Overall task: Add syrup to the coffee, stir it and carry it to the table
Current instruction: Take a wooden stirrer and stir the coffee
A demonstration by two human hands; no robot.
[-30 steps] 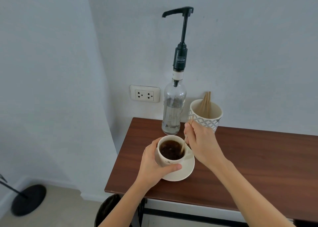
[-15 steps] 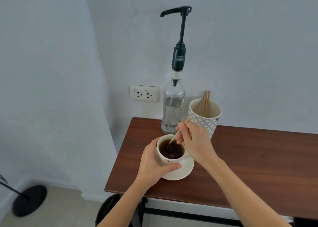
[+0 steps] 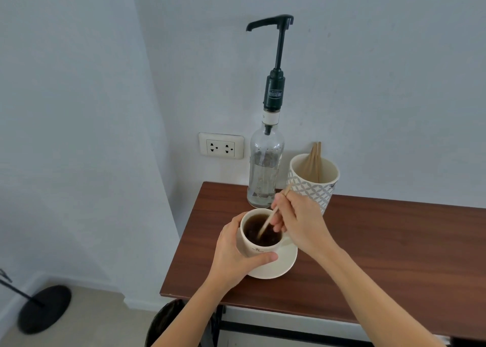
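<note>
Stirring under way; carrying left.

The left hand (image 3: 234, 257) clasped the cream ceramic cup of dark coffee (image 3: 260, 235) on its saucer (image 3: 281, 266); the right hand (image 3: 302, 223) pinched a thin wooden stirrer (image 3: 271, 216) dipped inside, the clear glass pump bottle of syrup (image 3: 265, 173) just behind.

Left hand (image 3: 234, 252) cupped; right hand (image 3: 302, 223) pinched, both forearms extended.

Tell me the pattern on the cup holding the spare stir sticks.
Grey-and-white lattice on the stick cup, head view.
</note>
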